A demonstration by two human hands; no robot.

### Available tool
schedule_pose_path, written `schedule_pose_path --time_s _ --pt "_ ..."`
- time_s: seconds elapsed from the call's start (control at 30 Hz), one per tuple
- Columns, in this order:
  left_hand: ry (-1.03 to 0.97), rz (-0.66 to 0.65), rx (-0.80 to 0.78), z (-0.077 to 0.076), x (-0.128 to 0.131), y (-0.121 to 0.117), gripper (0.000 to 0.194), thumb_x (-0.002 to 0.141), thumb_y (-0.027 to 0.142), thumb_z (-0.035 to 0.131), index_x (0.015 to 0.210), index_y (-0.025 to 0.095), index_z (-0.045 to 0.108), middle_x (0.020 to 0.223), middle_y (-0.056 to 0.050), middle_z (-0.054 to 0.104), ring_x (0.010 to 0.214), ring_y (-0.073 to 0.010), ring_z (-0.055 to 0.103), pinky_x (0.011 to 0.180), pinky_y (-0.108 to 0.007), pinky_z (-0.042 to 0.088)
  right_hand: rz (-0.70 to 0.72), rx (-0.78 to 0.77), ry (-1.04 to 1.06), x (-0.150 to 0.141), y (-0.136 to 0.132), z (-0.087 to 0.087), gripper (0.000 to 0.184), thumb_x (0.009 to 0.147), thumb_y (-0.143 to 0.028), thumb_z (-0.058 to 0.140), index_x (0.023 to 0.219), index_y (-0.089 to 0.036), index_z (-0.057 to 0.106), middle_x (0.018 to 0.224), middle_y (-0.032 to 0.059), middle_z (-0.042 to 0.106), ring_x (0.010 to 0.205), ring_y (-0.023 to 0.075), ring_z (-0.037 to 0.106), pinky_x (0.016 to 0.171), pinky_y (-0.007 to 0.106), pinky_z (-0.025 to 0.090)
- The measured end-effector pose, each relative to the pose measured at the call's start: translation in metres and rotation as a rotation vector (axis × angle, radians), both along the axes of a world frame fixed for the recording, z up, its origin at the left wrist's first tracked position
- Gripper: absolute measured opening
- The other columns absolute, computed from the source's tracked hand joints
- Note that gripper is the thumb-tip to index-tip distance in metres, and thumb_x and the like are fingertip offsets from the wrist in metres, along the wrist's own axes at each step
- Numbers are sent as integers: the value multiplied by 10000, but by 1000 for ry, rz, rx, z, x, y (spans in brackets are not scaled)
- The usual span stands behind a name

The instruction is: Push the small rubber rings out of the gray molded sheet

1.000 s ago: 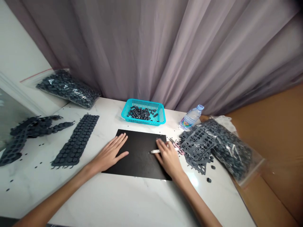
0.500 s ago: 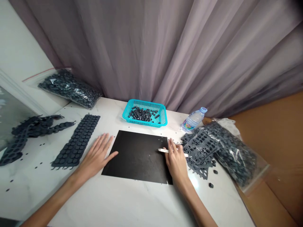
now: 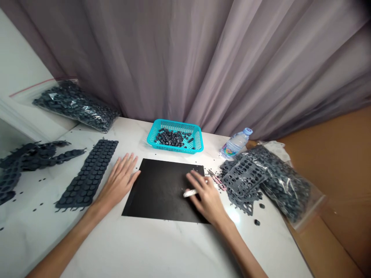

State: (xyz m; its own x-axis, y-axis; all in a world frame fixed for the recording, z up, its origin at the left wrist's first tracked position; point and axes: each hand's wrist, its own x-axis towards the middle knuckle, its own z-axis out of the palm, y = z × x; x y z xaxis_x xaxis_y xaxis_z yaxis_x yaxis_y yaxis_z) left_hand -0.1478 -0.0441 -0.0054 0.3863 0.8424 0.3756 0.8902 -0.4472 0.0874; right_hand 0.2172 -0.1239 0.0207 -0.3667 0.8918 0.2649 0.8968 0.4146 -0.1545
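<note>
My left hand [image 3: 121,179] lies flat with fingers spread, its thumb at the left edge of a black rectangular mat [image 3: 156,193]. A slim white pen-shaped tool [image 3: 190,193] is held in my right hand [image 3: 207,197], over the right part of the mat; its exact kind is hard to make out. Beyond that hand lies a small pink-handled tool [image 3: 218,181], possibly scissors. To the left of my left hand rests a dark rubber sheet with rows of round studs [image 3: 87,173].
A turquoise basket [image 3: 175,150] holds small black pieces. Water bottle [image 3: 236,144], perforated dark sheets [image 3: 243,177] and a filled zip bag [image 3: 284,185] stand or lie at right. Another filled bag [image 3: 77,106] and dark strips [image 3: 40,154] are at left.
My right hand has moved left over the mat with the white tool, uncovering the pink-handled tool. My left hand stays flat. The view has shifted slightly.
</note>
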Motion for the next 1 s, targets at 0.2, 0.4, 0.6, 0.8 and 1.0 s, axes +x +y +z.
schedule_pose_path --time_s 0.2,0.4,0.6,0.8,1.0 --pt "34 -127 23 5 7 6 611 1063 431 378 1634 274 228 1693 -55 238 1572 -307 198 1289 -566 167 -280 83 -6 -5 13 -10 607 1031 -357 446 1576 -107 352 1491 224 486 1238 369 475 1068 570 419" --pt "-51 -73 52 -10 -17 11 614 1039 474 433 1591 220 343 1610 -100 422 1534 -305 312 1284 -551 213 -63 55 71 -12 17 -7 733 979 -545 530 1589 -196 322 1518 169 429 1282 356 450 1085 536 433" --pt "-128 7 48 -15 -15 7 703 1007 593 448 1563 177 340 1579 -147 450 1527 -308 318 1274 -548 220 -273 178 34 -7 37 -15 535 1032 -309 408 1541 -142 388 1336 197 529 1158 346 482 1002 529 458" --pt "-167 72 109 -15 -13 10 534 1031 465 429 1465 155 443 1467 -173 560 1469 -324 408 1256 -568 221 -198 196 -7 2 54 -13 423 1018 -288 449 1427 -216 530 1329 141 541 1145 308 472 1017 456 447" --pt "-150 181 125 -15 -12 9 512 1018 414 419 1421 102 474 1423 -206 580 1478 -344 376 1255 -591 159 -302 211 -60 17 67 -20 446 945 -123 437 1374 -144 555 1273 199 538 1100 336 454 961 479 435"
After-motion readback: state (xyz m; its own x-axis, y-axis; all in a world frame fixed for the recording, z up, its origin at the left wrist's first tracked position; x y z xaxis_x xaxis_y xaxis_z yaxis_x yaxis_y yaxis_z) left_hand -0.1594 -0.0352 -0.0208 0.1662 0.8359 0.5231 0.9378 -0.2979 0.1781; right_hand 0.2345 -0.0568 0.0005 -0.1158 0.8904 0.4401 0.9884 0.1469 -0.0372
